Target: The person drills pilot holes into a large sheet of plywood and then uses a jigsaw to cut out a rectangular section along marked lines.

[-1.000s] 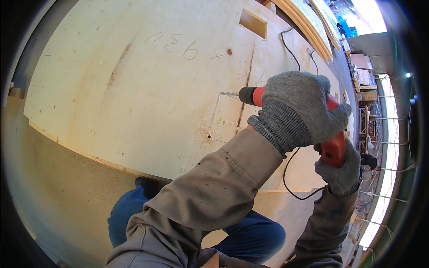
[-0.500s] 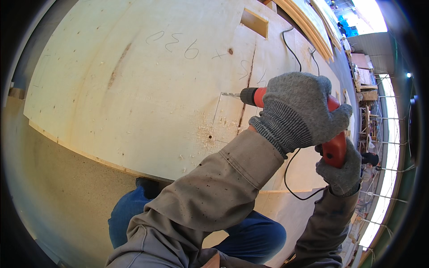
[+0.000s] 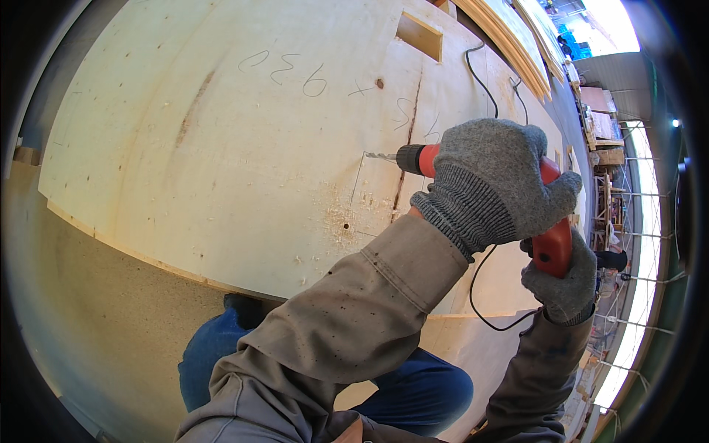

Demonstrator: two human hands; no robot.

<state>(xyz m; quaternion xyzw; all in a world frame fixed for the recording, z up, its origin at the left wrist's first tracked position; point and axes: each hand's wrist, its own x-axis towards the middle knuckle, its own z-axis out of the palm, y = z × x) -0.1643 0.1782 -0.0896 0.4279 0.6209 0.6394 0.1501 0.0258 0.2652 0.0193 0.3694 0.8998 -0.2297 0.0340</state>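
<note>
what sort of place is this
Probably a woodworking workshop: a red drill is held at a large wooden panel scattered with shavings, and boards lie stacked beyond it.

Brown floor (image 3: 122, 295) lies left; cluttered shelves (image 3: 602, 198) stand right, near a bright strip (image 3: 645, 214) (a small light (image 3: 675, 124) glows nearby).

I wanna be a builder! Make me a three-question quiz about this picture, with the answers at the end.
1. Pick one. What colour is the power drill in the right hand: A green, B red, C yellow?
2. True or false: both hands are bare.
3. Fill in: wood ______ lie around the small round hole in the plywood panel.

Key:
1. B.
2. False; the left hand and the right hand wear grey gloves.
3. Shavings.
</note>
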